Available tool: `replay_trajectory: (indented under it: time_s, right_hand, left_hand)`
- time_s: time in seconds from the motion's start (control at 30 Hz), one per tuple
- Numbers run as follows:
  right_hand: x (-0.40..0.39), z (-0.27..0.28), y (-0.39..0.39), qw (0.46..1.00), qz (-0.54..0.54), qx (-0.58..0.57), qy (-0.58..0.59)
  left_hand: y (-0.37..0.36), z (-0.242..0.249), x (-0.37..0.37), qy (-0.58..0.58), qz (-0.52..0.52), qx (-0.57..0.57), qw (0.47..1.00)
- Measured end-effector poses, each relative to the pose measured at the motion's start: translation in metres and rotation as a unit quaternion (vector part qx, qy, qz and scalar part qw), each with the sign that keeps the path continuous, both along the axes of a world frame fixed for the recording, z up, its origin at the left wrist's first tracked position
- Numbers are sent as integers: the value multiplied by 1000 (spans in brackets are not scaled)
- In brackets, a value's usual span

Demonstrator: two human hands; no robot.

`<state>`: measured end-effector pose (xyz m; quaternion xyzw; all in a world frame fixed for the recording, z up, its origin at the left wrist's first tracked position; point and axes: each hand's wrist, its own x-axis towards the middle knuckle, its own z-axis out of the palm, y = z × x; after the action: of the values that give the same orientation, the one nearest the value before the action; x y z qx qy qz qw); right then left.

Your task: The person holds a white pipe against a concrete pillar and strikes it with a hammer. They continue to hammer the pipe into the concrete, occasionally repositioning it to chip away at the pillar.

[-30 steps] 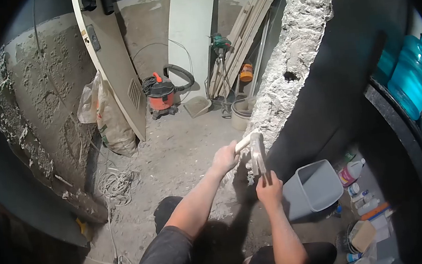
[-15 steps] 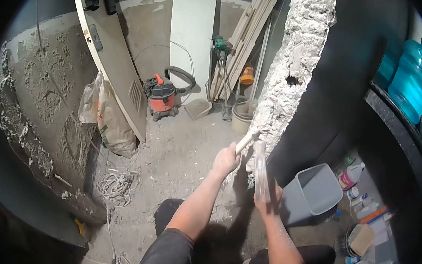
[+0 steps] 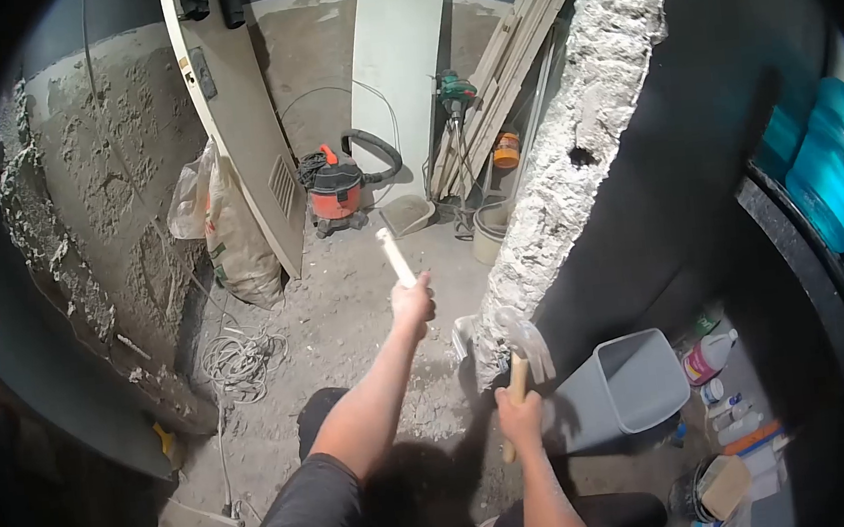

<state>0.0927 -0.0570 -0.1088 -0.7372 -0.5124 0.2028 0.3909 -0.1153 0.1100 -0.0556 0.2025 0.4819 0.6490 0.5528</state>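
The left hand (image 3: 413, 306) grips a pale rod (image 3: 396, 258) over the floor (image 3: 340, 306), apart from the rough wall edge (image 3: 542, 221); the right hand (image 3: 521, 417) holds a hammer (image 3: 518, 376), head near that edge, beside the bin (image 3: 609, 393)

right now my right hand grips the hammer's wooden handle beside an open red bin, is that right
No, the head view shows that the bin is grey, not red. The rest holds: the bin is open, and your right hand grips the hammer's wooden handle beside it.
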Motion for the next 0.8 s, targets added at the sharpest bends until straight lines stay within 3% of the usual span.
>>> replay_trajectory:
  time_s: [0.1, 0.13, 0.2, 0.33, 0.47, 0.53, 0.6, 0.67, 0.8]
  right_hand:
    - [0, -28, 3, 986, 119, 26, 114]
    - [-1, -45, 6, 982, 161, 45, 92]
    - [4, -68, 1, 931, 192, -178, 256]
    - [-10, -129, -24, 830, 156, -292, 450]
    - [-16, -208, -37, 844, 77, -333, 413]
    - [5, -229, -39, 878, 125, -395, 240]
    - [24, -216, -49, 868, 118, -393, 280]
    - [31, -255, -38, 873, 111, -364, 304]
    - [39, -256, -41, 863, 131, -363, 324]
  left_hand:
    - [0, -27, -17, -62, -41, 6, 997]
    - [-5, -31, -16, -59, -39, 6, 997]
    - [-16, -36, -16, -28, -64, -31, 997]
    - [-27, -62, -17, 117, -106, -104, 982]
    - [-38, -64, -13, 192, -109, -160, 962]
    - [-35, -73, -15, 205, -116, -157, 959]
    - [-36, -72, -12, 221, -120, -149, 957]
    - [-38, -63, -4, 240, -113, -139, 954]
    - [-36, -51, 10, 255, -50, -52, 964]
